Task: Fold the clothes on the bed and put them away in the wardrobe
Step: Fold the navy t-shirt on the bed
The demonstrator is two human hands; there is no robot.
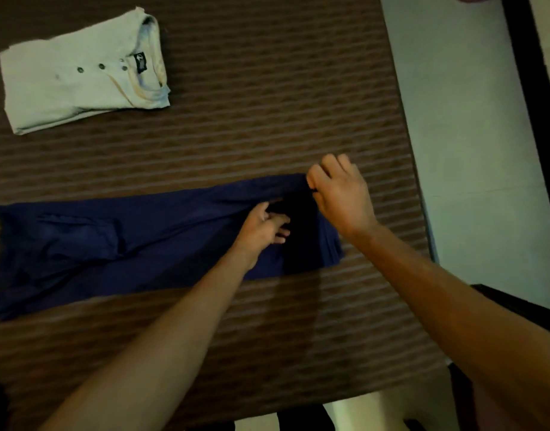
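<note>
Two garments lie on the brown striped bed (236,104). Nearest me is the navy cloth (112,244), stretched out as a long band across the cover, its right end under my hands. My left hand (262,228) rests on that end, thumb pushed under a raised fold and the other fingers lying fairly straight on the fabric. My right hand (339,194) is at the far right corner of the band, fingers curled in and pinching the edge there. Far to the left sits the white shirt (81,79), already folded into a neat block, collar toward the right, with a row of buttons showing on its placket. Inside its collar is a small dark label (140,63) bearing a pale mark; I cannot read any writing on it. Pale floor (453,119) runs along the bed's right side.
</note>
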